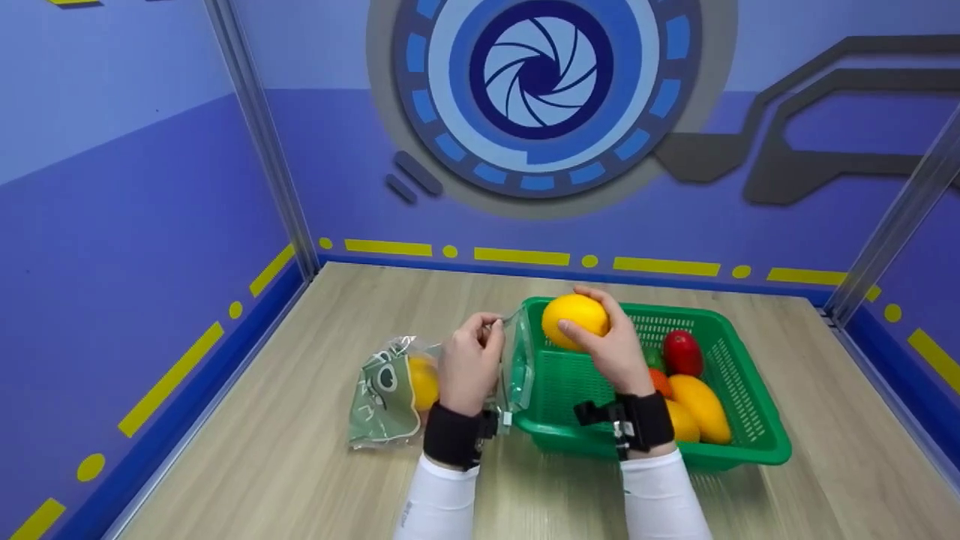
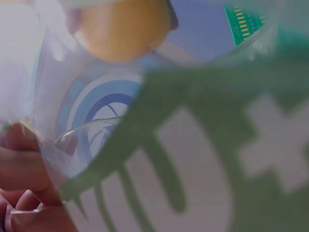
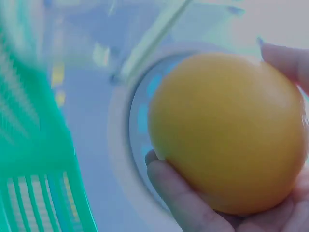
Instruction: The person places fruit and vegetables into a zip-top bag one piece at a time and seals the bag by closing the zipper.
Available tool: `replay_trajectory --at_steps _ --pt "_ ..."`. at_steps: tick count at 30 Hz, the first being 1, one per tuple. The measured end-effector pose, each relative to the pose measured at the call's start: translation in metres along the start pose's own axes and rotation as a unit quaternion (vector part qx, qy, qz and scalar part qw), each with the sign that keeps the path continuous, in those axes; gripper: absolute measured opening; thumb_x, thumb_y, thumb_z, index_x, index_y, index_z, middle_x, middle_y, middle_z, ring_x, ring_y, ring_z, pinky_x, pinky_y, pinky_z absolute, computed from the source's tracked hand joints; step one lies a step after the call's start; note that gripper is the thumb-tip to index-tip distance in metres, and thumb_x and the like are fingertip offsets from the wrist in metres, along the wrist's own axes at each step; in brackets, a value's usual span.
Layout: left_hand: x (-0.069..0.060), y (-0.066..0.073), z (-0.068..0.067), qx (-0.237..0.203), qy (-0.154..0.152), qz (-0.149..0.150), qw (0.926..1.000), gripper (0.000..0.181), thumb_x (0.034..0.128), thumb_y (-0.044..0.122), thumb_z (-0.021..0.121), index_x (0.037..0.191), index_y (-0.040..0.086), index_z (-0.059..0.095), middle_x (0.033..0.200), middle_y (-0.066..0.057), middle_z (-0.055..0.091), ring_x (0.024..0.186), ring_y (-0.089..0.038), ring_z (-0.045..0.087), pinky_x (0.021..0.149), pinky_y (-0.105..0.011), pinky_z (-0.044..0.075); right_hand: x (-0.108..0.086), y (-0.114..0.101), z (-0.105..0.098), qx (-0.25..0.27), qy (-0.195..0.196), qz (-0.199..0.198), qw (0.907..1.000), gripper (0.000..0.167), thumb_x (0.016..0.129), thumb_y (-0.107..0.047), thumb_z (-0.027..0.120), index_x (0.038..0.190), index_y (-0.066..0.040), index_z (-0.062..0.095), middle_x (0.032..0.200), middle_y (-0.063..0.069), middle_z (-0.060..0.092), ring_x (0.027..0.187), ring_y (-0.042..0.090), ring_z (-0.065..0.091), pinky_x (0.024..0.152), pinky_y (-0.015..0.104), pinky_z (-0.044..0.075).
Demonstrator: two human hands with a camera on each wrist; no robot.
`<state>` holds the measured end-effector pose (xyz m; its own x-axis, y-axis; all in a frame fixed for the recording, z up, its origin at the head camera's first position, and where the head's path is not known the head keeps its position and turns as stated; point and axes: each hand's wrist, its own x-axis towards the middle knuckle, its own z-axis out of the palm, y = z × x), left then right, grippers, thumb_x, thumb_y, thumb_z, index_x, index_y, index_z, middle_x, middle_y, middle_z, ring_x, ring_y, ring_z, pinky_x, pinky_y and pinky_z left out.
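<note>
My left hand [image 1: 469, 367] pinches the top edge of a clear plastic bag [image 1: 520, 367], whose mouth spreads to the right of the fingers. Green print with pale lettering on the bag [image 2: 193, 159] fills much of the left wrist view. In my right hand [image 1: 619, 349] is a round yellow-orange fruit [image 1: 574, 321], held between thumb and fingers above the basket's far left side, close to the bag. Left of the left hand lies a green-printed clear bag [image 1: 382, 405] with a yellow fruit [image 1: 422, 382] in it; whether both bag parts belong together I cannot tell.
The green plastic basket [image 1: 750, 446] stands on the wooden table [image 1: 300, 465] under the right forearm. Its right part holds a red mango-shaped fruit [image 1: 682, 353], a yellow mango [image 1: 701, 409] and other fruit. Printed blue walls [image 1: 330, 165] enclose the table's back and sides.
</note>
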<state>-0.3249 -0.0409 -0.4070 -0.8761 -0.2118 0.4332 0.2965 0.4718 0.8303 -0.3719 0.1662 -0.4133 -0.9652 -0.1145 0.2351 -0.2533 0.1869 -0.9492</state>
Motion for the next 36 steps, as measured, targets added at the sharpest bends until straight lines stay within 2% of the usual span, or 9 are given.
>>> replay_trajectory --at_steps 4,12,16,21,26,29,32,34,36 --pt "0.001 0.001 0.000 -0.002 0.001 -0.002 1.0000 0.018 0.1025 0.018 0.062 0.108 0.006 0.074 0.070 -0.001 0.054 0.058 -0.011 0.045 0.054 -0.020 0.039 -0.007 -0.008 0.016 0.076 -0.036 0.031 0.9959 0.055 0.099 -0.022 0.069 0.149 -0.014 0.048 0.141 0.017 0.046 0.111 0.030 0.054 0.087 0.033 0.057" --pt "0.000 0.000 0.000 0.009 0.016 -0.001 0.9998 0.018 0.1023 0.018 0.063 0.108 0.005 0.074 0.073 -0.004 0.059 0.059 -0.011 0.046 0.056 -0.020 0.044 -0.015 -0.003 0.057 0.056 -0.128 0.095 0.9856 0.048 0.102 -0.030 0.064 0.143 -0.010 0.049 0.132 0.020 0.050 0.107 0.031 0.058 0.085 0.043 0.061" --pt "-0.002 0.001 -0.001 0.019 0.029 0.016 0.9993 0.018 0.1018 0.017 0.063 0.107 0.004 0.075 0.072 -0.004 0.060 0.059 -0.011 0.047 0.056 -0.020 0.044 -0.020 0.001 0.077 0.118 -0.151 0.117 0.9744 0.045 0.109 -0.037 0.047 0.142 -0.006 0.045 0.125 0.013 0.051 0.108 0.025 0.053 0.087 0.040 0.057" --pt "-0.004 0.004 -0.003 0.028 0.041 0.033 0.9982 0.017 0.1015 0.016 0.063 0.106 0.005 0.075 0.073 -0.005 0.063 0.061 -0.012 0.050 0.058 -0.022 0.045 -0.026 0.005 0.093 0.250 -0.188 0.110 0.9434 0.056 0.112 -0.042 0.027 0.152 -0.005 0.040 0.131 0.001 0.053 0.122 0.017 0.047 0.106 0.036 0.037" --pt "-0.005 0.007 -0.005 0.030 0.036 0.025 0.9986 0.018 0.1016 0.018 0.063 0.107 0.006 0.075 0.076 -0.006 0.065 0.063 -0.014 0.053 0.062 -0.024 0.051 -0.028 0.007 0.102 0.300 -0.242 0.105 0.9169 0.067 0.110 -0.053 0.018 0.164 -0.013 0.021 0.172 0.003 0.010 0.157 0.024 0.002 0.126 0.055 -0.004" --pt "-0.006 0.008 -0.006 0.028 0.037 0.022 0.9987 0.018 0.1018 0.018 0.063 0.108 0.006 0.075 0.074 -0.006 0.063 0.062 -0.014 0.052 0.062 -0.023 0.050 -0.029 0.008 0.104 0.311 -0.277 0.126 0.9002 0.068 0.107 -0.060 0.011 0.155 -0.022 0.042 0.164 0.000 0.034 0.152 0.021 0.021 0.125 0.052 0.008" --pt "-0.007 0.007 -0.007 0.025 0.041 0.023 0.9986 0.017 0.1017 0.017 0.063 0.107 0.005 0.075 0.071 -0.005 0.059 0.061 -0.013 0.049 0.060 -0.022 0.045 -0.030 0.006 0.102 0.334 -0.324 0.125 0.8761 0.075 0.106 -0.061 0.003 0.126 -0.024 0.064 0.124 -0.008 0.064 0.121 0.011 0.052 0.110 0.036 0.033" --pt "-0.007 0.006 -0.007 0.023 0.044 0.026 0.9984 0.017 0.1016 0.016 0.063 0.107 0.005 0.075 0.071 -0.004 0.058 0.061 -0.012 0.047 0.059 -0.022 0.043 -0.030 0.006 0.102 0.352 -0.359 0.114 0.8569 0.079 0.105 -0.062 0.000 0.104 -0.024 0.069 0.095 -0.012 0.066 0.094 0.006 0.059 0.092 0.027 0.042" --pt "-0.006 0.006 -0.007 0.020 0.042 0.026 0.9986 0.017 0.1017 0.016 0.063 0.107 0.005 0.074 0.071 -0.005 0.058 0.061 -0.012 0.048 0.059 -0.022 0.044 -0.030 0.005 0.101 0.367 -0.390 0.103 0.8384 0.082 0.105 -0.060 -0.002 0.103 -0.023 0.070 0.093 -0.012 0.066 0.090 0.005 0.060 0.088 0.025 0.044"
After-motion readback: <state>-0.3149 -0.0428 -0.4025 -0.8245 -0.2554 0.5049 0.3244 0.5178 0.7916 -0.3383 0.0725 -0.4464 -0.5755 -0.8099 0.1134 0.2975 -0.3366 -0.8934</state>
